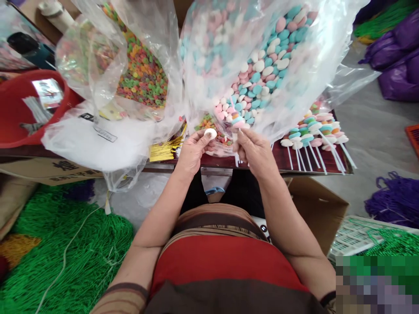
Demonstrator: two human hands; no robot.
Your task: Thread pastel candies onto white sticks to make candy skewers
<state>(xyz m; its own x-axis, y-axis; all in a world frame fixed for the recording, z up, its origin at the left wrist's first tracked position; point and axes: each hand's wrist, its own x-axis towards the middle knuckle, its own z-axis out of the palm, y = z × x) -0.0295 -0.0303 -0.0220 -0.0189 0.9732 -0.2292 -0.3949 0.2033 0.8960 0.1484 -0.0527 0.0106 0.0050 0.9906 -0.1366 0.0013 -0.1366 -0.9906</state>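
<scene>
Between the thumb and fingers of my left hand (191, 152) is a white oval candy-like piece (210, 134). My right hand (258, 150) pinches a stick threaded with stacked pink, blue and orange pieces (238, 119); the stick's thin pink tip points away from me. Just beyond both hands lies an open clear bag (294, 100) of pink, blue and white oval pieces (257, 89). Small coloured rings (206, 122) lie near my left fingers. To the right of my right hand, several filled sticks (316, 131) rest on the dark red table (278, 157), white ends towards me.
Another clear bag holds coloured rings (142, 83). Yellow ties (163, 150) lie left of my left hand. A red basin (62, 91) stands far left. Green strands (75, 244) cover the floor at left. An open cardboard box (317, 209) and a white crate (353, 237) are at lower right.
</scene>
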